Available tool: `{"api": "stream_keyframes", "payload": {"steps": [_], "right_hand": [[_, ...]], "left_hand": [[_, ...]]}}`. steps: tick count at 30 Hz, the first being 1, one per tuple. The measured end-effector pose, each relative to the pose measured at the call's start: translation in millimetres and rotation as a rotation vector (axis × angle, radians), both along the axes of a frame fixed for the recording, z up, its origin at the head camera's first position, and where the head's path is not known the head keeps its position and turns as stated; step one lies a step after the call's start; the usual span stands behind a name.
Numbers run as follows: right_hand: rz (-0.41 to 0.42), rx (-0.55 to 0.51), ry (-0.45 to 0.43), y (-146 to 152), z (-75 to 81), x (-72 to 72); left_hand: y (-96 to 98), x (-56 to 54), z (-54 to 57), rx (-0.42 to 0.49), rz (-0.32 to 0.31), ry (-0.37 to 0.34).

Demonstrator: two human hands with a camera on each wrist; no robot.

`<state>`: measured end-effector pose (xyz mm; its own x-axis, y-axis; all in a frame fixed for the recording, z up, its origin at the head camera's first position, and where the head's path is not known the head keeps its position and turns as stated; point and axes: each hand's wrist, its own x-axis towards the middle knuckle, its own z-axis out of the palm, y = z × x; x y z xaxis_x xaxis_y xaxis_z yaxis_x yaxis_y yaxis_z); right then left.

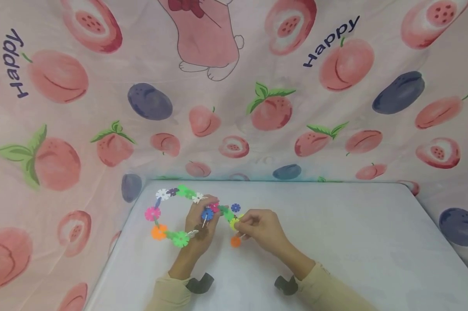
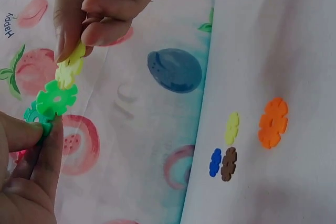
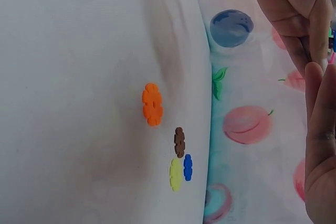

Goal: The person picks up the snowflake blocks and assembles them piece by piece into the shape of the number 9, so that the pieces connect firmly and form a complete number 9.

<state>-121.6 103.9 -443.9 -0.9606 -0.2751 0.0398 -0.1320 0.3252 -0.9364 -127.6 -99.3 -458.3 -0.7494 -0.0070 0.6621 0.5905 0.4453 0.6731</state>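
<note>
In the head view, my left hand (image 1: 200,222) holds a looped chain of flower-shaped plastic snowflake discs, with a pink disc (image 1: 153,214) and an orange disc (image 1: 159,232) at its left. The left wrist view shows its thumb and finger pinching a teal disc (image 2: 37,115), linked to a light green disc (image 2: 56,98). My right hand (image 1: 263,226) pinches a yellow disc (image 2: 69,71) by its upper edge. The yellow disc's lower edge meets the green one; I cannot tell how deep it sits. In the right wrist view the hands mostly hide the chain.
Loose discs lie on the white table (image 1: 354,242): an orange one (image 2: 273,123), a yellow one (image 2: 231,128), a brown one (image 2: 229,164) and a blue one (image 2: 215,162). A fruit-print cloth (image 1: 218,99) hangs behind the table. Dark wrist mounts (image 1: 200,284) show by both sleeves.
</note>
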Motion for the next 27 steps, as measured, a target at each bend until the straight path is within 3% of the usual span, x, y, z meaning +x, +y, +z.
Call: {"api": "stream_keyframes", "payload": {"steps": [8, 16, 20, 27], "right_hand": [[-0.038, 0.026, 0.013, -2, 1.9, 1.5], [-0.105, 0.037, 0.137, -7, 1.0, 6.1], [-0.130, 0.039, 0.180, -8, -1.0, 7.0], [-0.117, 0.027, 0.173, -8, -3.1, 7.1]], "left_hand": [[4.6, 1.9, 2.1, -0.002, 0.013, 0.037], [13.0, 2.7, 1.1, -0.006, 0.066, 0.112], [16.3, 3.6, -0.2, -0.033, 0.094, 0.118], [15.4, 5.0, -2.3, -0.056, 0.100, 0.123]]}}
